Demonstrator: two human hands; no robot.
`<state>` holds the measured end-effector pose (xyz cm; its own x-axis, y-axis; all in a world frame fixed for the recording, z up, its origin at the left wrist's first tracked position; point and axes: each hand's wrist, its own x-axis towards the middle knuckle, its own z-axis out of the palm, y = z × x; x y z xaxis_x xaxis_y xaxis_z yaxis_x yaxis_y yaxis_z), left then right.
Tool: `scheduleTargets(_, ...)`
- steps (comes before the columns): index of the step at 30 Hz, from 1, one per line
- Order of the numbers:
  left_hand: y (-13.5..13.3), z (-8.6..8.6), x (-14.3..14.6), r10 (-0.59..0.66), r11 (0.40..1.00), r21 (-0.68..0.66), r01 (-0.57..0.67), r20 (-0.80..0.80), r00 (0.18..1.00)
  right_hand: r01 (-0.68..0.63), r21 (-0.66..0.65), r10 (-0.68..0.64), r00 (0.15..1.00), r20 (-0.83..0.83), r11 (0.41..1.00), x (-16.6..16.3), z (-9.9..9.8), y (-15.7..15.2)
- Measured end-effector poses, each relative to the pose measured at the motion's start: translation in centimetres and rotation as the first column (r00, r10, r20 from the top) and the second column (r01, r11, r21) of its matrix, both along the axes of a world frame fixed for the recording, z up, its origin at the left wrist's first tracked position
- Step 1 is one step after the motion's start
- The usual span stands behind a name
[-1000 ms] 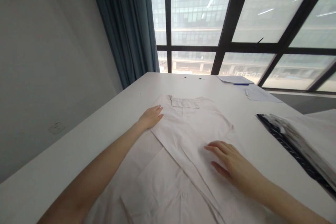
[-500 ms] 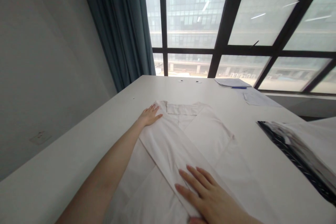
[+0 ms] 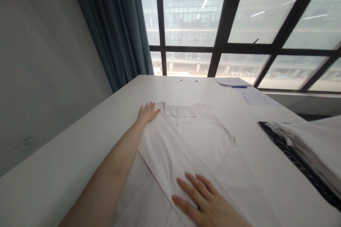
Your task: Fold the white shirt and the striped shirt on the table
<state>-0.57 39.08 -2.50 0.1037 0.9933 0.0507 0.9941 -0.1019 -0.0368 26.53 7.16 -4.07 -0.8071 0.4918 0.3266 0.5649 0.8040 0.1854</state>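
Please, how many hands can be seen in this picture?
2. The left hand is at the white garment, beside its collar; the right hand is over it, nearer the camera. No others show.

Left hand (image 3: 148, 113) palm-down on white garment (image 3: 209, 136), collar (image 3: 180, 111) just right of it. Right hand (image 3: 206, 200) spread over diagonal fold (image 3: 160, 149); right of it, dark-edged pile (image 3: 317, 149); beyond both hands, papers (image 3: 231, 81), blue pen (image 3: 239, 87), window (image 3: 191, 14).

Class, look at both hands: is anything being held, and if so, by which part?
Nothing is gripped: the left hand rests on the white garment beside its collar, and the right hand is spread over it lower down.
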Motion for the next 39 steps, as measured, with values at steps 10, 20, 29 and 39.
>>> scheduleTargets(10,-6.2,-0.2,4.6,-0.156,0.985,0.076,0.156,-0.007,0.988,-0.006,-0.392,-0.004,1.000,-0.026,0.920,0.5,1.2,-0.2)
scheduleTargets(20,-9.3,-1.1,4.9,-0.228,0.973,-0.003,0.229,0.091,0.969,0.047,-0.661,-0.073,0.997,-0.011,0.749,-0.3,4.2,-1.4)
scheduleTargets(29,-13.8,0.9,6.0,-0.295,0.951,0.115,0.286,0.068,0.953,0.018,-0.698,-0.089,0.994,-0.065,0.716,0.4,4.2,-1.4)
scheduleTargets(39,-20.4,-0.1,2.0,-0.532,0.841,-0.072,0.537,0.072,0.843,0.104,-0.573,-0.125,0.992,0.002,0.813,0.3,3.2,-2.7)
